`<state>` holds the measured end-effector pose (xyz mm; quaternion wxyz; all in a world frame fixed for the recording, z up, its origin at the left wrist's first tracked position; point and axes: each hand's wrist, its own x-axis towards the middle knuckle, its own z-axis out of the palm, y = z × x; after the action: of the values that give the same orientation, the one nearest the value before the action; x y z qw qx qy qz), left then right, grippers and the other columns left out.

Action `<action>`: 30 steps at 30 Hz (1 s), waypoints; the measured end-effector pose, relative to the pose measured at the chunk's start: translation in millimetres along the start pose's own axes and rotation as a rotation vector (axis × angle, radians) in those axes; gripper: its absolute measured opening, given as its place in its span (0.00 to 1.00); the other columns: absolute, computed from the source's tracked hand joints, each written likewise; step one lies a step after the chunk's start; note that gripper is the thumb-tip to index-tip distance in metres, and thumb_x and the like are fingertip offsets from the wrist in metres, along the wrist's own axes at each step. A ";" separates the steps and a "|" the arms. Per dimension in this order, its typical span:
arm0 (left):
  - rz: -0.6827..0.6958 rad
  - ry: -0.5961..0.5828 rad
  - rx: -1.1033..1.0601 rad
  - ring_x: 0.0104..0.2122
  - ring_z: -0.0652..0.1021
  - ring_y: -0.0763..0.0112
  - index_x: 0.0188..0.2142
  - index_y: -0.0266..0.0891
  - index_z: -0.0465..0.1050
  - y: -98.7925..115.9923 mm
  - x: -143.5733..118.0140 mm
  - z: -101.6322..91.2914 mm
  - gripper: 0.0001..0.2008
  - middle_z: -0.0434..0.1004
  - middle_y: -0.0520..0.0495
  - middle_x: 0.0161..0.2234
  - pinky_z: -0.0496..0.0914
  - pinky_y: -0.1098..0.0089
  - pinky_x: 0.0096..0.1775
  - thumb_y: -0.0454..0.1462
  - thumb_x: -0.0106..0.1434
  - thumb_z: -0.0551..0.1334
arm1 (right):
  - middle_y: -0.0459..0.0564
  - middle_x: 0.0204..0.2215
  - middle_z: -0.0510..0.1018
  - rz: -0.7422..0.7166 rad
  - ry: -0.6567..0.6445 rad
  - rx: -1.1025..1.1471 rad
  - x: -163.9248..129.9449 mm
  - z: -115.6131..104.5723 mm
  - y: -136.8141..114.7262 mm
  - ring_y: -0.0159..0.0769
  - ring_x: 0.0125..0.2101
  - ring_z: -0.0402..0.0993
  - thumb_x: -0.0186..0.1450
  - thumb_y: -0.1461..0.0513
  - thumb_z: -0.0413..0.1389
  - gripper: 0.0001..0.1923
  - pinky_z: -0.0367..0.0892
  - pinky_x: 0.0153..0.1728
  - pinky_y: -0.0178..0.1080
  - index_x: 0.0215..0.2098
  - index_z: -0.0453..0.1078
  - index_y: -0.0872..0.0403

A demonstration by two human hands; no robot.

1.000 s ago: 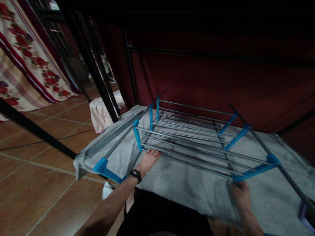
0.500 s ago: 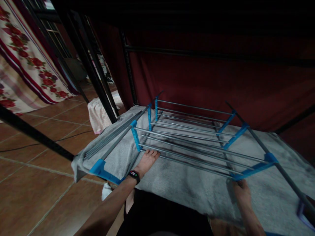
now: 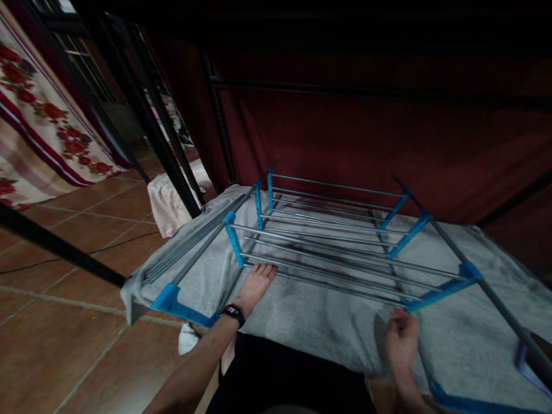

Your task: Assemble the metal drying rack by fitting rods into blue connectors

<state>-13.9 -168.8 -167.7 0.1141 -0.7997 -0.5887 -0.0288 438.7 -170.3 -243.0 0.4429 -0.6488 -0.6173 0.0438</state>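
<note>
A shoe rack of grey metal tubes and blue plastic brackets (image 3: 235, 244) lies on a grey blanket (image 3: 319, 322) in front of me. My left hand (image 3: 257, 284), a black band on its wrist, has its fingers over the front tube (image 3: 332, 284) near the left bracket. Close to that tube's other end, my right hand (image 3: 402, 339) is curled beside the right blue bracket (image 3: 440, 294). What its fingers hold, if anything, is hidden. Several loose grey tubes (image 3: 194, 241) lie along the rack's left side.
Black metal posts (image 3: 172, 155) and a dark red cloth (image 3: 345, 138) frame the space, with a dark surface overhead. A floral curtain (image 3: 56, 126) hangs at left above the tiled floor (image 3: 64, 339). A striped cloth (image 3: 168, 204) drapes beside the post.
My right hand has shifted left, off the right bracket's lower corner, and its curled fingers now show. The left hand stays at the front tube. The view has moved slightly.
</note>
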 end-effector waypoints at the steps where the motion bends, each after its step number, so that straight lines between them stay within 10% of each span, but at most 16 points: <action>1: 0.000 0.001 -0.004 0.52 0.74 0.60 0.57 0.38 0.70 0.0 -0.1 -0.5 0.19 0.77 0.41 0.52 0.65 0.59 0.55 0.28 0.70 0.52 | 0.59 0.41 0.77 -0.056 -0.024 0.023 -7.7 11.4 -16.8 0.55 0.44 0.74 0.69 0.54 0.45 0.18 0.70 0.45 0.58 0.47 0.72 0.51; 5: -0.013 0.000 -0.030 0.51 0.75 0.60 0.57 0.38 0.70 0.5 1.7 -3.3 0.19 0.77 0.41 0.51 0.66 0.58 0.55 0.28 0.70 0.51 | 0.56 0.54 0.75 -0.411 -0.255 -0.007 -17.2 63.9 -89.4 0.47 0.54 0.71 0.70 0.65 0.44 0.21 0.66 0.55 0.51 0.57 0.69 0.50; 10: -0.054 0.027 -0.081 0.50 0.75 0.60 0.56 0.39 0.70 3.8 1.1 -3.5 0.19 0.77 0.41 0.50 0.67 0.58 0.53 0.28 0.69 0.52 | 0.55 0.47 0.80 -0.544 -0.395 -0.269 1.6 103.3 -139.2 0.47 0.48 0.73 0.70 0.67 0.48 0.20 0.60 0.56 0.50 0.57 0.71 0.50; 14: -0.209 0.165 -0.192 0.54 0.73 0.58 0.56 0.41 0.69 3.9 -16.9 6.4 0.20 0.75 0.41 0.54 0.68 0.57 0.55 0.27 0.68 0.52 | 0.52 0.44 0.82 -0.546 -0.418 -0.280 10.6 111.3 -142.3 0.44 0.44 0.75 0.71 0.66 0.49 0.16 0.63 0.51 0.46 0.51 0.74 0.48; 20: -0.921 0.464 -0.358 0.52 0.74 0.52 0.54 0.34 0.66 -15.5 -34.3 28.8 0.16 0.72 0.33 0.48 0.70 0.53 0.53 0.32 0.67 0.53 | 0.51 0.43 0.82 -0.577 -0.464 -0.286 9.9 111.1 -135.6 0.42 0.43 0.76 0.73 0.65 0.50 0.15 0.63 0.49 0.44 0.52 0.75 0.49; 30: -0.953 0.346 -0.444 0.37 0.79 0.60 0.40 0.38 0.73 -41.3 -17.1 40.8 0.08 0.79 0.41 0.36 0.72 0.63 0.40 0.31 0.63 0.57 | 0.51 0.42 0.82 -0.539 -0.444 -0.221 8.8 112.0 -131.6 0.42 0.42 0.76 0.73 0.64 0.50 0.14 0.62 0.47 0.44 0.51 0.76 0.48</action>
<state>-61.9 -164.4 -204.3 0.0122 -0.4334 -0.8379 -0.3315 272.8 -124.9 -223.5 0.2209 -0.4816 -0.8481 -0.0015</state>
